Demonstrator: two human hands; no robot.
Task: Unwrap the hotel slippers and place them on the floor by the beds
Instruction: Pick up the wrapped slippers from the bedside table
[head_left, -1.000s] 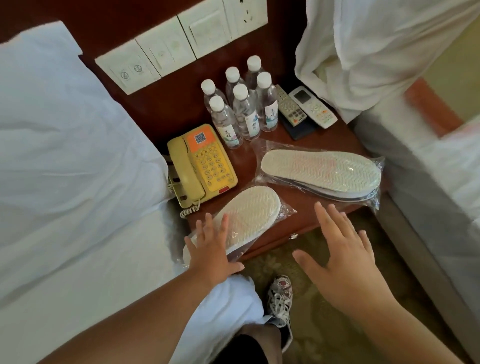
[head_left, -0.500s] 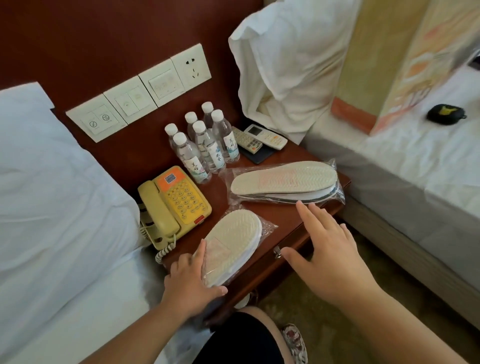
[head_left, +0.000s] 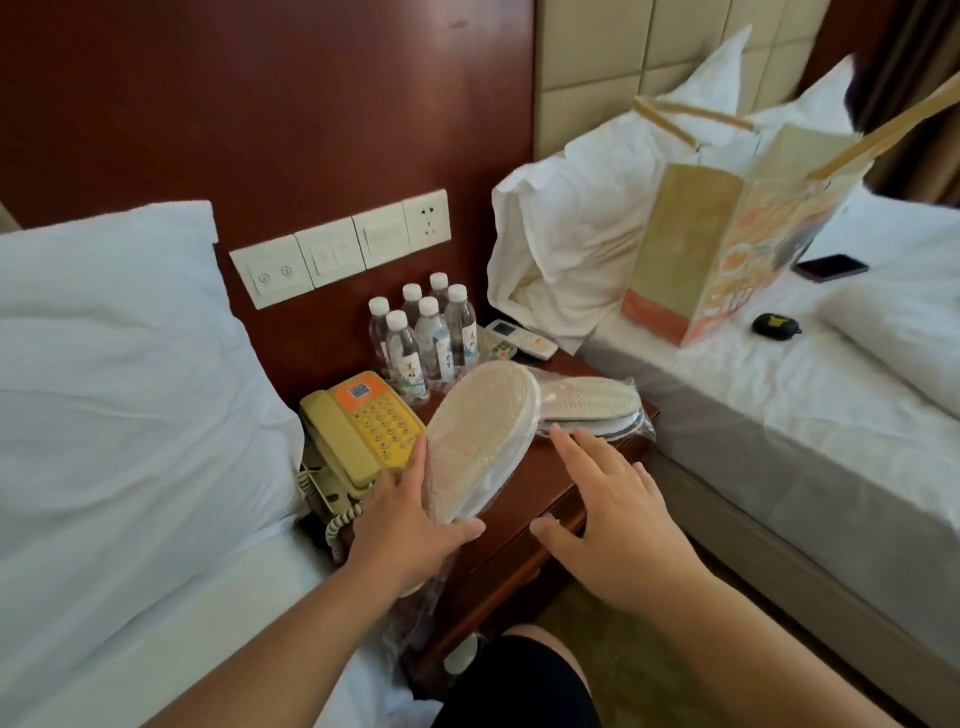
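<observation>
Now our left hand (head_left: 410, 530) has its grip closed on the near end of the wrapped slipper pair (head_left: 480, 441), thumb across the lower edge on the right and fingers (head_left: 415, 457) up the left side. Our left forearm reaches in from the lower left, over the edge of the left bed (head_left: 119, 415). Our right hand (head_left: 618, 525) hovers flat and spread, palm down, holding nothing, fingers pointing up and left toward the slipper, just above the front edge of the bedside surface (head_left: 524, 499).

We have the held pair tilted up off the surface, pale ridged sole facing us, its long axis running from our hand at the lower left up to the rounded far end at the upper right. Its clear plastic wrap is still on, with loose film trailing down below our left hand.

Behind it, the second wrapped pair (head_left: 592, 402) lies flat on the surface, sole up, long axis running left to right, its left end hidden by the raised pair.

Further out, a yellow telephone (head_left: 363, 434) sits just left of the held pair, six water bottles (head_left: 426, 338) stand at the back, and remote controls (head_left: 519, 338) lie beside them. A paper bag (head_left: 717, 260) stands on the right bed (head_left: 831, 405).
</observation>
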